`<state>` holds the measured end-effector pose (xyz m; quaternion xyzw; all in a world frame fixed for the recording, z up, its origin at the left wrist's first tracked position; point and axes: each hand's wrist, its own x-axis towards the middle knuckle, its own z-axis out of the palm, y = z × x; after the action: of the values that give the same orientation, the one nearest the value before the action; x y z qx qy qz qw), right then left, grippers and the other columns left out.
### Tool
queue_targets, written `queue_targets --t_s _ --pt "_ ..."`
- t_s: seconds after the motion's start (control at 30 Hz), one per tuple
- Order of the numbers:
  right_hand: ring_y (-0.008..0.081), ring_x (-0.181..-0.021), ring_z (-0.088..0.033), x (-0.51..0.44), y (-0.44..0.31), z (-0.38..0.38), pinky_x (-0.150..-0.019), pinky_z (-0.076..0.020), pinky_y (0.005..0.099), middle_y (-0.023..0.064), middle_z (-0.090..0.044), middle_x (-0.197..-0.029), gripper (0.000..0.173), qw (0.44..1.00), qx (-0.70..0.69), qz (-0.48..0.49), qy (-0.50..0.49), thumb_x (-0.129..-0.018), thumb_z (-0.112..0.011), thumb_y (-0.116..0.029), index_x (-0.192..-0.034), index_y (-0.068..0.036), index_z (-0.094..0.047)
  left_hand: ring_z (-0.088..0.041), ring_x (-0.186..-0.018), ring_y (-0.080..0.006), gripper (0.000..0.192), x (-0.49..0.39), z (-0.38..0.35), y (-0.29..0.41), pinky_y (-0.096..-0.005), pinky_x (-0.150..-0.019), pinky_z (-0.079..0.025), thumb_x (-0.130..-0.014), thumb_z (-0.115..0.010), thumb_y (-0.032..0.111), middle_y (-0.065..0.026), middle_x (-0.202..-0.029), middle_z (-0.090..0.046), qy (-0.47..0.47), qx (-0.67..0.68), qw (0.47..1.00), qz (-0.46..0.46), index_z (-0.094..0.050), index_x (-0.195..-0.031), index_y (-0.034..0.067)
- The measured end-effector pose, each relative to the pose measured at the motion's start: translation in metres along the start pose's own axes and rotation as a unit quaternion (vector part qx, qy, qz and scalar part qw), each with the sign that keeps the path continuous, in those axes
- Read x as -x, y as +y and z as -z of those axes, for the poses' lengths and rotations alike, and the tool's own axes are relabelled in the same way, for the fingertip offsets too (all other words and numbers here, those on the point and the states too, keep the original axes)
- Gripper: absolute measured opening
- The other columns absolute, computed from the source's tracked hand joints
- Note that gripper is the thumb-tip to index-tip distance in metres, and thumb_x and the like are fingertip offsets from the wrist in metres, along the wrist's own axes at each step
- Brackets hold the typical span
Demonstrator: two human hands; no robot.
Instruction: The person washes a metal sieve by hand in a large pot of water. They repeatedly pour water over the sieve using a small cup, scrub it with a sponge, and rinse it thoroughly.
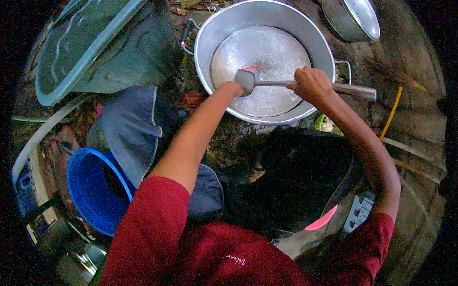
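A large aluminium pot stands on the dark ground before me, with a perforated metal plate inside it. A thin red string lies near the middle of that plate. Over the pot a long-handled metal spatula is held crosswise. My right hand is closed around its handle, whose thick end sticks out past the pot's right rim. At the blade end is my left hand, pressed to the blade with its fingertips hidden behind it.
A greenish plastic tub leans at upper left, and a blue plastic basin lies tilted at lower left. Another metal pot is at upper right. A yellow stick lies right. A green-edged container with whitish contents sits below the pot.
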<state>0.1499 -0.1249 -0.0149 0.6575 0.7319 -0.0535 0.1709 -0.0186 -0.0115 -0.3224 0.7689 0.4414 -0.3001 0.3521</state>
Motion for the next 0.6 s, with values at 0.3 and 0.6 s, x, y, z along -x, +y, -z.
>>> queue_targets --t_s 0.3,0.6 --pt "0.0376 -0.074 -0.065 -0.004 0.028 -0.011 -0.066 -0.0517 0.0477 0.0222 -0.065 -0.079 0.016 0.998 -0.022 -0.019 0.053 -0.080 -0.052 -0.013 -0.082 -0.002 -0.064 -0.057 -0.107 -0.0342 0.055 0.026 0.009 0.028 -0.0456 -0.094 -0.043 -0.072 -0.069 0.031 -0.0141 -0.126 -0.055 -0.187 -0.105 0.977 0.018 -0.058 -0.122 0.011" --pt "0.0386 -0.080 -0.064 -0.048 0.068 -0.031 -0.074 -0.0515 0.0475 0.0198 -0.066 -0.086 0.020 0.996 -0.083 0.004 -0.006 -0.084 -0.052 -0.018 -0.092 -0.008 -0.066 -0.052 -0.115 -0.0301 0.072 0.028 0.008 0.031 -0.0457 -0.096 -0.041 -0.065 -0.073 0.042 -0.0083 -0.135 -0.049 -0.209 -0.130 0.969 0.034 -0.053 -0.128 0.015"
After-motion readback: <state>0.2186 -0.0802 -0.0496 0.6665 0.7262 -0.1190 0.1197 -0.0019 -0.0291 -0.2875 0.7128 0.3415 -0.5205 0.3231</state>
